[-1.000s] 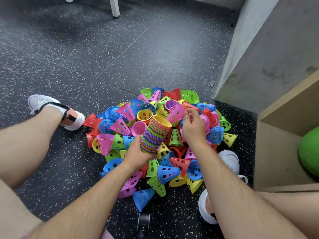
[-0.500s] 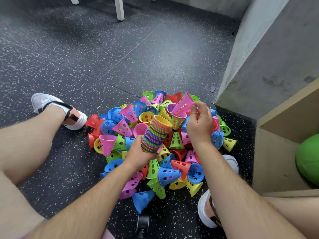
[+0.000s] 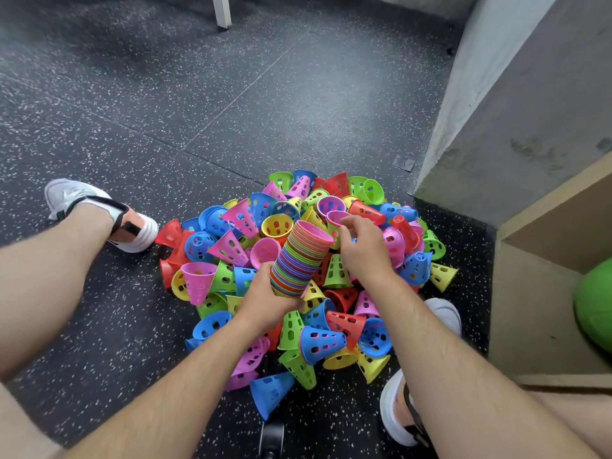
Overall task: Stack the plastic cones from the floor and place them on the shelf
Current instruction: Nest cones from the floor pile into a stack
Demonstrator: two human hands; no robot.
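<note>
Gripping the narrow lower end of the stack (image 3: 299, 260), the left hand (image 3: 265, 301) has its fingers curled round it, back of the hand to the camera. The stack is a tight nest of thin plastic cones: ribbed bands of pink, green, orange, purple and yellow rims. It tilts up and to the right, with its wide round mouth open at the top and a pink rim outermost. It is held above the middle of the pile, clear of the floor.

The right hand (image 3: 364, 251) is just beside the stack's mouth, fingers bent and bunched. The fingertips sit at the rim of a pink cone (image 3: 335, 216) lying mouth-up on the heap — whether they pinch it or only touch it, cannot tell.

Under both hands lies the pile (image 3: 319, 342), loose cones in blue, pink, red, yellow and lime. All are smooth, glossy plastic, truncated, and pierced with oval holes. They lie tumbled every way, some mouth-up, some on their sides, some tip-up.

The floor (image 3: 165, 111) is dark rubber, matte and flecked with white, with straight seams between tiles. A left shoe (image 3: 76, 200), white with a black strap, rests at the pile's left edge.

To the right is a rough grey concrete wall (image 3: 530, 111). Near it stands the shelf (image 3: 530, 309), pale flat board, with a green ball (image 3: 594, 309) in its lower bay — no cones on it. A white post (image 3: 222, 11) stands at the far top.
</note>
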